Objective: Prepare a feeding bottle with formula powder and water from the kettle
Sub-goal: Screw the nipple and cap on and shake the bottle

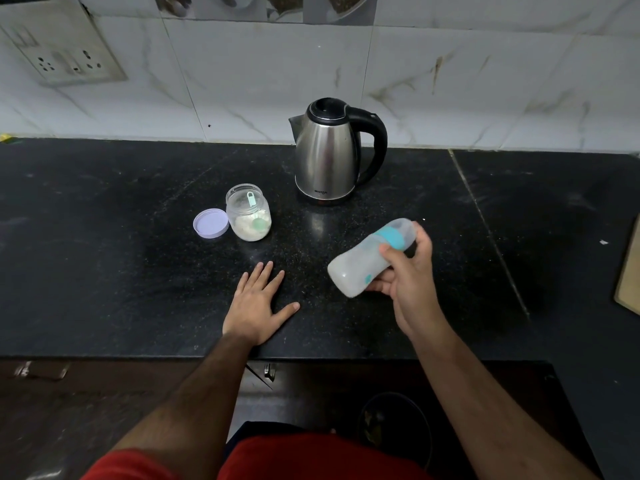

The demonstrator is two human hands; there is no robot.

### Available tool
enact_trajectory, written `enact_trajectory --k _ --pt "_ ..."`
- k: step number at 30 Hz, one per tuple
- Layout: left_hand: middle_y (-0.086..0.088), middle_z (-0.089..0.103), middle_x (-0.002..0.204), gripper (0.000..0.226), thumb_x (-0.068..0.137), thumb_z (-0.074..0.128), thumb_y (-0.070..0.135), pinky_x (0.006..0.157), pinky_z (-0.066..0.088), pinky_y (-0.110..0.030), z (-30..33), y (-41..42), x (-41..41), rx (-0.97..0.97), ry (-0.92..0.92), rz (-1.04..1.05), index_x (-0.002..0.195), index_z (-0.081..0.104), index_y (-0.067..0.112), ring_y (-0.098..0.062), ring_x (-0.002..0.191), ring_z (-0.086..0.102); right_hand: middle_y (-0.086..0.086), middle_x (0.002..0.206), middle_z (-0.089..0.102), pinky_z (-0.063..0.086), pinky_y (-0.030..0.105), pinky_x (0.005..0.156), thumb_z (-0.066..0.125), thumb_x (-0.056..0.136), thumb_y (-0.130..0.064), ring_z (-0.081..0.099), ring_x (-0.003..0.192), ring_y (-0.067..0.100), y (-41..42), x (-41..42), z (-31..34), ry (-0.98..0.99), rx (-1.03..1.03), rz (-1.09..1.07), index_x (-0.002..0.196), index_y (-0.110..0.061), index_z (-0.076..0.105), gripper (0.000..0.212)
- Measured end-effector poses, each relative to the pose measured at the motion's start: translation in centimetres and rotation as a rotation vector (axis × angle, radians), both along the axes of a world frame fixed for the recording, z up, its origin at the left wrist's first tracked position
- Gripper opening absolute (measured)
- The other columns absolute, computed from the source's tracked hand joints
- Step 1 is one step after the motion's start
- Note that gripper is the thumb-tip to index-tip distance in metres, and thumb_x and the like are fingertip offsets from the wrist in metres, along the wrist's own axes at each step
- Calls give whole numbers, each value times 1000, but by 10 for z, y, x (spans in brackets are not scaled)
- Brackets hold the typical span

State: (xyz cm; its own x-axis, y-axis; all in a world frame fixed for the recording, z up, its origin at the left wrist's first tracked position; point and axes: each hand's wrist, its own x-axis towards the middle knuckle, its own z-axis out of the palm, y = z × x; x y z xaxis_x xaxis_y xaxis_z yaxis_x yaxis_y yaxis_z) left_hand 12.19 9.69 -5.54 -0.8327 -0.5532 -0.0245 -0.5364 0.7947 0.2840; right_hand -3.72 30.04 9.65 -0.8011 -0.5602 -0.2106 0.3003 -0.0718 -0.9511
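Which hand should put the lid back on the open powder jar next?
Left. The left hand lies flat and free on the counter, on the side of the lid and jar. The right hand grips the feeding bottle.

This place is a home kitchen. A black stone counter (104, 271) runs along a wall of white marble-look tiles (259, 74) with a switch and socket plate (62, 46). A steel electric kettle (327, 155) stands on the counter near the wall.

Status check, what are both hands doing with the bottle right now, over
Left hand flat on counter, empty. Right hand grips feeding bottle, tilted, cap on. Formula jar open.
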Motion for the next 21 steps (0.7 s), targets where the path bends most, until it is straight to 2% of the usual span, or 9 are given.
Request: enact_trajectory --k 4,6,9,11,13,15,17,21 --pt "1 9 166 89 83 27 81 125 -1 -39 1 1 0 6 3 0 155 26 29 -13 153 -2 11 109 66 57 28 59 60 94 -6 73 86 16 7 8 -2 56 107 253 146 -35 28 68" --pt "1 10 166 89 83 27 81 125 0 -39 1 0 0 6 11 1 155 27 28 -13 153 -2 8 106 66 57 29 58 60 94 -6 72 83 14 7 4 1 67 86 214 146 -34 29 67" --pt "1 11 166 90 82 26 81 125 0 -39 0 1 0 3 19 2 154 29 27 -13 153 -1 6 116 63 61 45 69 60 95 -12 71 98 25 3 -5 4 32 11 16 147 -33 28 65" --pt "1 11 166 90 82 26 81 125 0 -39 1 1 0 2 20 2 154 29 27 -13 153 -1 7 117 62 60 52 76 59 96 -13 69 103 30 1 -4 3 19 -7 -39 148 -34 25 66" --pt "1 11 166 90 82 25 81 125 0 -39 1 1 0 0 14 2 154 28 28 -13 153 -1 9 116 63 61 49 72 59 96 -11 70 102 30 3 3 -1 39 33 38 148 -34 23 67" --pt "1 10 166 90 82 24 82 125 -1 -39 1 0 0 -1 2 1 155 27 28 -13 153 -2 11 112 66 60 38 63 59 95 -8 72 95 25 6 12 -5 52 82 172 148 -34 24 69" --pt "1 9 166 90 82 25 81 125 -1 -39 1 0 -1 2 1 2 155 26 28 -12 153 -3 10 108 67 58 31 61 60 94 -6 72 91 20 7 15 -5 63 86 210 148 -34 26 69" --pt "2 9 166 89 83 26 81 125 -1 -39 0 1 0 1 9 4 155 27 28 -12 153 -3 8 116 63 61 44 68 58 96 -10 68 105 30 2 5 -3 35 4 12 151 -31 22 69"
